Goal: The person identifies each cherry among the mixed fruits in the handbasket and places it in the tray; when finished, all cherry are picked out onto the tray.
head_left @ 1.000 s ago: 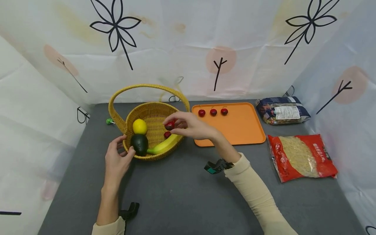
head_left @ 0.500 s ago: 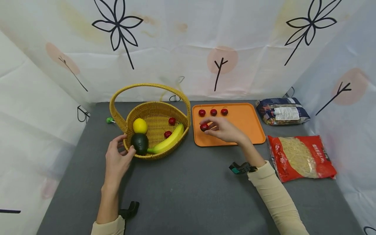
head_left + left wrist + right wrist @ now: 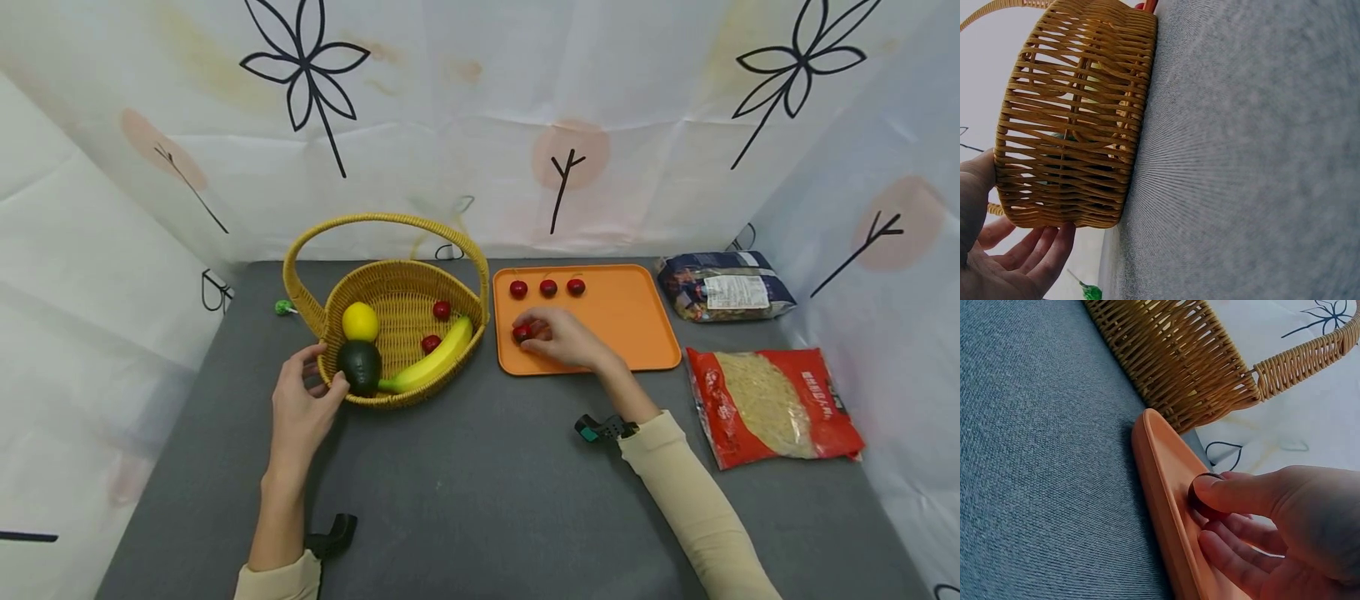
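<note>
My left hand (image 3: 306, 408) holds the near left side of a yellow wicker basket (image 3: 397, 308), thumb at the rim and fingers against the outer weave, as the left wrist view also shows. Inside lie a lemon (image 3: 361, 322), a dark green avocado (image 3: 359, 367), a banana (image 3: 431, 363) and two cherries, one toward the back (image 3: 442, 310) and another beside the banana (image 3: 431, 343). My right hand (image 3: 564, 337) pinches a dark red cherry (image 3: 1205, 497) between thumb and fingers, low over the left part of an orange tray (image 3: 618, 333).
Three cherries (image 3: 548, 287) stand in a row along the tray's back. To the right lie a dark blue food bag (image 3: 720, 287) and a red bag of pale flakes (image 3: 772, 404). A green-wrapped lollipop (image 3: 283, 307) lies left of the basket, whose tall handle (image 3: 386, 218) arches above it.
My right hand has carried a cherry rightward from the basket to the tray, then lowered it slightly. The left hand has stayed on the basket.
</note>
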`<action>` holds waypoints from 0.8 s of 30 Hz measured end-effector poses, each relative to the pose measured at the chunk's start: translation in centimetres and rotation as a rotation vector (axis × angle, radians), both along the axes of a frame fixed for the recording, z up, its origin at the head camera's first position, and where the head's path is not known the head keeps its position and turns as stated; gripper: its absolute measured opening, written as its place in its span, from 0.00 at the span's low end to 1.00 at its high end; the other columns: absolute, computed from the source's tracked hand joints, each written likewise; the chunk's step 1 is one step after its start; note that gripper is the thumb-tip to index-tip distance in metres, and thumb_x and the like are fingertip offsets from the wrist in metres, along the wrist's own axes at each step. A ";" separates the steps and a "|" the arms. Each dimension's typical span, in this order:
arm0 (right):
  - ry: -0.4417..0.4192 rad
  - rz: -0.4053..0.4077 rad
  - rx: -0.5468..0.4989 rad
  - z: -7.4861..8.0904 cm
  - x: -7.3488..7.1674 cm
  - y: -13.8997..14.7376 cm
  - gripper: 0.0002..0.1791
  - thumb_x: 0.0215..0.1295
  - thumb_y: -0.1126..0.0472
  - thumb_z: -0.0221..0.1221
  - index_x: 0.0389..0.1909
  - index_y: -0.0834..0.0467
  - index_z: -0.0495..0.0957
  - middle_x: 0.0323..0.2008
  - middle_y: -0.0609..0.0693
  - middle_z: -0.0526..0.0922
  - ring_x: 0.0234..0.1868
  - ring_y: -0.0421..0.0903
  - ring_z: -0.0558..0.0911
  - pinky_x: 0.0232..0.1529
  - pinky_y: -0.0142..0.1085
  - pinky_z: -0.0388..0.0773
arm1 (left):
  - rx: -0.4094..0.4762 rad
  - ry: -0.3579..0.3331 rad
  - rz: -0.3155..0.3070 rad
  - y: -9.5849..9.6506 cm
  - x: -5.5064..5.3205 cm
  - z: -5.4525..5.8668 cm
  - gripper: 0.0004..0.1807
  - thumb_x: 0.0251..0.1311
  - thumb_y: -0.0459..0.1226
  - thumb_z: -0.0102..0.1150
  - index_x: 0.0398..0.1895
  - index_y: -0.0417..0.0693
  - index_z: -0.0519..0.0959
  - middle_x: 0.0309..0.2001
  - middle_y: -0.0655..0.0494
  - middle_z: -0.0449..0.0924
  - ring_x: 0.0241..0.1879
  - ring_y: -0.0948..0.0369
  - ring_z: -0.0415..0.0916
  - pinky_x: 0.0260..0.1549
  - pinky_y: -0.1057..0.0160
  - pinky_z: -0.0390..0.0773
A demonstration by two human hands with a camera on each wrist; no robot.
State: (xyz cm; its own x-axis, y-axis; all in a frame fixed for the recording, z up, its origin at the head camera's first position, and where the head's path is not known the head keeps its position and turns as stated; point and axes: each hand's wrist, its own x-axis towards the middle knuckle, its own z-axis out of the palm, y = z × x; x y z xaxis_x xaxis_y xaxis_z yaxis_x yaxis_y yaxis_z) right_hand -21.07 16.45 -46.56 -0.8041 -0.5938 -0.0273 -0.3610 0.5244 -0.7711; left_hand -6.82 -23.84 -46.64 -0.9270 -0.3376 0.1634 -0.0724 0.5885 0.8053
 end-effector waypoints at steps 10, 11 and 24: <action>-0.033 -0.051 -0.010 1.3 0.4 0.7 0.22 0.76 0.64 0.65 0.67 0.65 0.79 0.63 0.63 0.84 0.61 0.61 0.86 0.63 0.57 0.84 | -0.001 0.006 -0.002 0.1 0.0 0.1 0.29 0.71 0.36 0.63 0.75 0.45 0.75 0.66 0.39 0.76 0.61 0.45 0.78 0.43 0.87 0.70; -0.032 -0.057 -0.022 1.5 0.5 0.8 0.22 0.76 0.64 0.65 0.67 0.65 0.79 0.63 0.64 0.84 0.61 0.62 0.85 0.64 0.58 0.84 | 0.000 0.006 -0.002 0.1 0.0 0.1 0.29 0.71 0.36 0.63 0.75 0.45 0.75 0.66 0.39 0.76 0.61 0.45 0.78 0.43 0.87 0.70; 0.093 -0.022 -0.279 5.7 4.0 -1.6 0.16 0.74 0.66 0.67 0.60 0.63 0.83 0.54 0.61 0.88 0.53 0.52 0.88 0.58 0.45 0.88 | 0.009 -0.004 0.000 0.1 0.0 0.1 0.29 0.71 0.37 0.62 0.75 0.45 0.74 0.67 0.39 0.76 0.61 0.45 0.78 0.43 0.88 0.69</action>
State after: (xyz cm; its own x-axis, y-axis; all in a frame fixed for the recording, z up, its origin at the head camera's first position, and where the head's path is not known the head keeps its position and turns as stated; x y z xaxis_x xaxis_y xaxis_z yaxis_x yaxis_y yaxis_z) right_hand -17.12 14.82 -40.86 -0.8085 -0.5502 0.2088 -0.4278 0.3058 -0.8506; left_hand -6.84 -23.78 -46.52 -0.9276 -0.3392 0.1566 -0.0756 0.5809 0.8105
